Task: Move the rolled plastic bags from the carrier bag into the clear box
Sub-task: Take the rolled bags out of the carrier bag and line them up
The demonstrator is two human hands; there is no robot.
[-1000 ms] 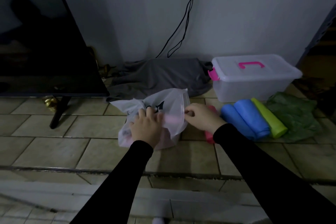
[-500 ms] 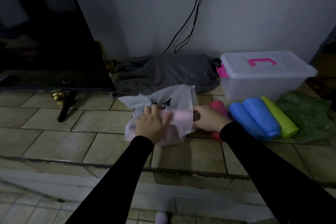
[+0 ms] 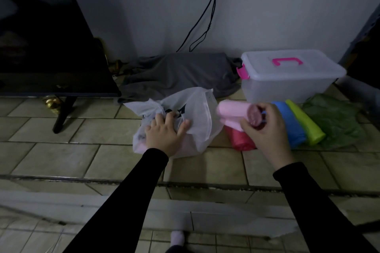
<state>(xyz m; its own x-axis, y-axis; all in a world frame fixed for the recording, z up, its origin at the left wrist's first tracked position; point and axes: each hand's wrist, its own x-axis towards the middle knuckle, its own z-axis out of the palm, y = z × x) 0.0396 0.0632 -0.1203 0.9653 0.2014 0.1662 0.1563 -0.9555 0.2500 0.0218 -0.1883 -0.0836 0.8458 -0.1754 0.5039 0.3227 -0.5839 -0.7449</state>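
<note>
A white carrier bag [image 3: 197, 109] lies on the tiled floor with pale pink rolls showing through its plastic. My left hand [image 3: 164, 133] presses flat on top of it, fingers spread. My right hand [image 3: 265, 129] holds a pale pink roll [image 3: 232, 110] by its end, just right of the bag's mouth. Below it lies a red roll [image 3: 240, 139]. Blue rolls [image 3: 292, 123] and a lime green roll [image 3: 304, 123] lie side by side further right. The clear box [image 3: 287, 88] with pink handle and latch stands behind them, lid on.
A crumpled green bag [image 3: 337, 119] lies right of the rolls. A grey cloth [image 3: 178, 74] is heaped by the wall under hanging black cables [image 3: 209, 10]. A dark TV [image 3: 47, 47] on a stand fills the left. A raised floor step [image 3: 185, 187] crosses near me.
My right hand has drawn the pale pink roll out of the carrier bag and moved it to the right. My left hand has stayed on the bag.
</note>
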